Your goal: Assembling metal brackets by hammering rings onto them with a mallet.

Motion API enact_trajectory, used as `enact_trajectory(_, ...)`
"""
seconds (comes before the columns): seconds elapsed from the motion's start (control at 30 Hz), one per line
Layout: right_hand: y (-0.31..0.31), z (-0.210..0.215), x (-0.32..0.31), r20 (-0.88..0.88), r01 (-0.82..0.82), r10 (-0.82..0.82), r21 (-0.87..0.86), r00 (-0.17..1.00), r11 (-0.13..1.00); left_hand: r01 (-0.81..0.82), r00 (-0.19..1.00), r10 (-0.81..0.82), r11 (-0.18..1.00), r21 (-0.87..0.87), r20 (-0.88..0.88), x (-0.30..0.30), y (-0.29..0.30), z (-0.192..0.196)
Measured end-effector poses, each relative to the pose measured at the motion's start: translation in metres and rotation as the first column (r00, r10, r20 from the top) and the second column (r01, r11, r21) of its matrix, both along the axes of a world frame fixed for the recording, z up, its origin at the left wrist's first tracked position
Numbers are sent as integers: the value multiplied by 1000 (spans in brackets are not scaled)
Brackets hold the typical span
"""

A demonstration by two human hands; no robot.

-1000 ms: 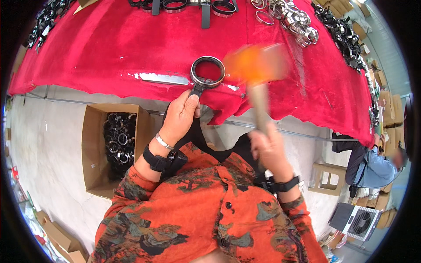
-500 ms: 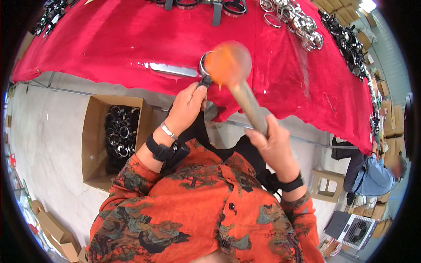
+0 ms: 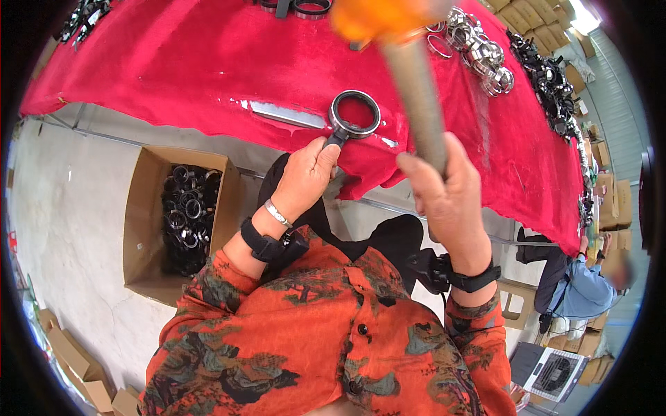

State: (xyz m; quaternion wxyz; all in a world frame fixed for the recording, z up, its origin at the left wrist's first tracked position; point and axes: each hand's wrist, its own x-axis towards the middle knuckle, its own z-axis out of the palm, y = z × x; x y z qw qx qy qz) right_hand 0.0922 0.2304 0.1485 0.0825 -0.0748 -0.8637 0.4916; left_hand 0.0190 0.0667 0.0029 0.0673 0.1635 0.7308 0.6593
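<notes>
Left hand (image 3: 305, 177) pinches the stub of the dark metal ring (image 3: 354, 115), rigid and likely heavy, flat on the red cloth (image 3: 173, 62). Right hand (image 3: 447, 194) is clenched low on the orange-headed mallet (image 3: 409, 62): top-heavy, I'd say.

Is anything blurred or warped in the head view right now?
Head view: the orange mallet head is motion-blurred at the top edge; the ring held by the left hand is sharp. Fisheye bends the red table edge; corners are black. Right hand grips the handle.
</notes>
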Motion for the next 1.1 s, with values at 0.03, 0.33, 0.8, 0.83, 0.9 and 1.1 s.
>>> enact_trajectory(0.03, 1, -2, 1, -36, 9, -10, -30, 999, 999, -8, 1000, 7, 1000, -15, -30, 0, 0, 1)
enact_trajectory(0.33, 24, -9, -25, 341, -2, -17, 54, 940, 999, 41, 999, -42, 998, -40, -18, -2, -2, 0)
enact_trajectory(0.8, 17, 6, -16, 182, 60, -72, 67, 981, 996, 29, 996, -31, 999, -26, -84, -2, -1, 4)
enact_trajectory(0.83, 15, -3, -12, 108, 54, -53, -1, 993, 999, 32, 996, -34, 999, -25, -85, -2, -1, 5)
enact_trajectory(0.9, 29, -41, -14, 74, -36, 20, 213, 997, 977, 100, 995, -101, 994, -38, -21, 0, -1, 9)
enact_trajectory(1.1, 25, -2, -29, 172, -13, -15, 159, 985, 987, 65, 998, -64, 997, -50, 28, -1, -4, 3)
